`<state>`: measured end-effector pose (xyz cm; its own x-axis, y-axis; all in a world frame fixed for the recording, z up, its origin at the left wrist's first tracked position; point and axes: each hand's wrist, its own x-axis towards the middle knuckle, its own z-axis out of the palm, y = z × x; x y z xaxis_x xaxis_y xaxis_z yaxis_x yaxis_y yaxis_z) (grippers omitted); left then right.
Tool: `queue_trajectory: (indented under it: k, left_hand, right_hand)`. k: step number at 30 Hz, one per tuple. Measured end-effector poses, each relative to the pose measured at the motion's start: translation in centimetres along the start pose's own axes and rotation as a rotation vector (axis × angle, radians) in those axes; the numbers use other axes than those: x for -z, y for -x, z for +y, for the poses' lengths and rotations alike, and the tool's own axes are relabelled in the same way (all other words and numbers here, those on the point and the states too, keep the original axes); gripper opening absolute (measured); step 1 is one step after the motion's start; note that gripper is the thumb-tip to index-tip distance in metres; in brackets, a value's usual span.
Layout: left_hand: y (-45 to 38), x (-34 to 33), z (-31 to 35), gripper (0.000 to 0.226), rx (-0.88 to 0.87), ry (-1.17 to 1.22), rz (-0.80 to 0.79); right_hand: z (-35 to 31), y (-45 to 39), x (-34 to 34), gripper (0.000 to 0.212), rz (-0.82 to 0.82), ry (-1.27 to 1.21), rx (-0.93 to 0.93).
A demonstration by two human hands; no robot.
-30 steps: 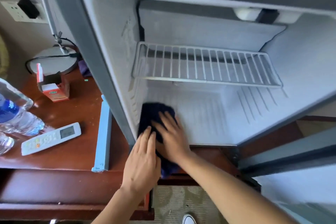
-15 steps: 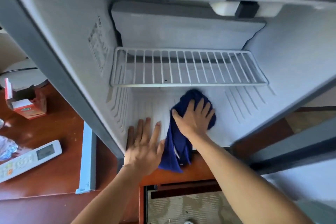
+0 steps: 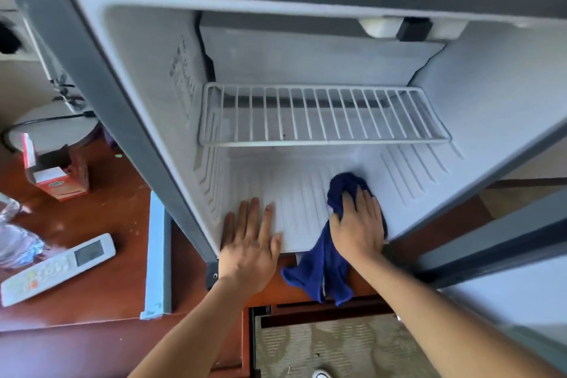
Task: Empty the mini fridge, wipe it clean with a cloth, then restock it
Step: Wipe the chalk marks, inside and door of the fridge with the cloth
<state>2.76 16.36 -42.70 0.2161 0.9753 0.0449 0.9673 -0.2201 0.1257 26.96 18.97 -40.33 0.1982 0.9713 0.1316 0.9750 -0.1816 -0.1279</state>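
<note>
The mini fridge (image 3: 306, 190) stands open with a bare white ribbed floor and one white wire shelf (image 3: 322, 116) with nothing on it. A dark blue cloth (image 3: 325, 267) lies on the right part of the floor, its tail hanging over the front edge. My right hand (image 3: 357, 224) presses flat on the cloth with fingers straight. My left hand (image 3: 248, 239) rests flat on the fridge floor at the front left, fingers spread, apart from the cloth.
On the brown wooden desk (image 3: 107, 279) to the left lie a white remote control (image 3: 58, 267), a red-and-white carton (image 3: 58, 175), clear plastic water bottles (image 3: 15, 239) and a pale blue plastic strip (image 3: 158, 252). The fridge door (image 3: 506, 285) hangs open at the right.
My right hand has slid the cloth from the front left corner of the fridge floor across to the right. My left hand left the cloth and now lies flat on the floor.
</note>
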Motion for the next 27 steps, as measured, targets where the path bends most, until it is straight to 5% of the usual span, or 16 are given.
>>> queue_trajectory:
  k: [5, 8, 12, 15, 20, 24, 27]
  left_hand:
    - [0.7, 0.4, 0.4, 0.072, -0.009, -0.013, -0.049]
    - [2.8, 0.0, 0.1, 0.072, -0.076, -0.042, 0.036]
    - [8.2, 2.8, -0.6, 0.074, -0.150, -0.122, -0.121]
    - [11.4, 7.8, -1.3, 0.076, -0.264, -0.158, -0.158]
    - [11.6, 20.4, -0.8, 0.056, -0.341, -0.080, 0.212]
    - [9.1, 31.1, 0.5, 0.058, -0.395, -0.158, 0.621]
    - [6.3, 37.3, 0.4, 0.061, -0.357, -0.231, 0.696]
  right_hand:
    - [-6.5, -5.9, -0.6, 0.076, -0.161, -0.086, -0.104]
    - [-8.7, -4.6, -1.7, 0.070, -0.086, -0.082, 0.114]
    - [-9.8, 1.6, -1.4, 0.045, -0.051, -0.286, 0.388]
    - [-10.3, 4.3, 1.0, 0.038, -0.085, -0.516, 0.174]
    - [-11.8, 4.4, 7.0, 0.019, -0.342, -1.502, -0.471]
    - [-14.7, 4.9, 10.0, 0.016, -0.448, -1.796, -0.465]
    - [-17.1, 5.0, 11.9, 0.016, -0.487, -1.829, -0.404]
